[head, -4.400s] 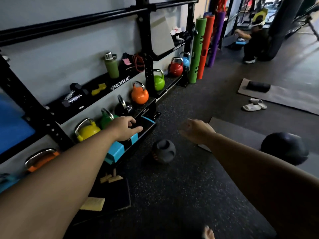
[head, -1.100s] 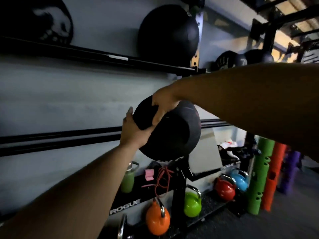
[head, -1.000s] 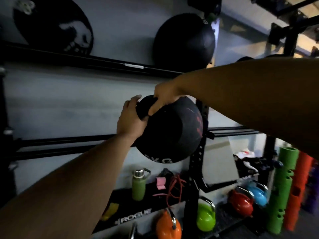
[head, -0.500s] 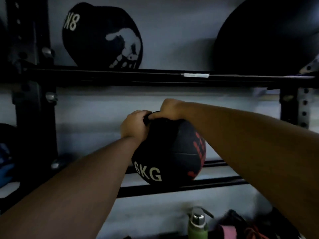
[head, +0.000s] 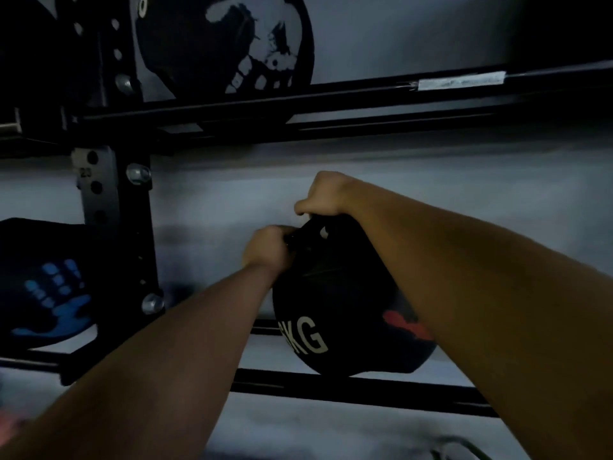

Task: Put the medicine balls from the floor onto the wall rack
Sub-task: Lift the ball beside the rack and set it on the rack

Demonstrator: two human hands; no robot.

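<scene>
Head view: wall rack (head: 365,390) carries a white-print ball (head: 225,44) on the upper rails and a blue-print ball (head: 43,287) on the lower rails, left of the upright (head: 99,194). The black medicine ball (head: 345,313), marked KG, sits right of the upright, underside touching the front lower rail. Left hand (head: 265,252) and right hand (head: 326,194) are both at its top, with fingers (head: 278,232) curled, pinching the slack cover there.

Dim, underexposed, softly blurred, edges bowed
</scene>
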